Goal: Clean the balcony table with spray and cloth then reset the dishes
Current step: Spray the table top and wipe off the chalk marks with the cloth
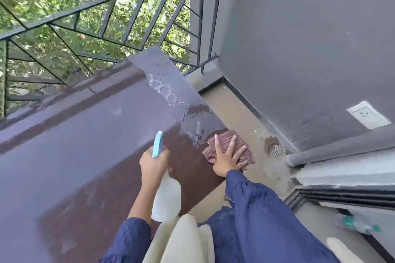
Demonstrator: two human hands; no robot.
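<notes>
Table (96, 134) sprayed, foam streak (171, 92) along right edge; our right hand (227, 158) presses cloth (248, 152) there, fingers flat; left hand (152, 162) wraps spray bottle (166, 196). We judge wiping unfinished, dish reset left.

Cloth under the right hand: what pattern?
Red-and-white check on the cloth, clearest in the head view.

No readable text, no labels, no brands, no numbers, no signs anywhere
</notes>
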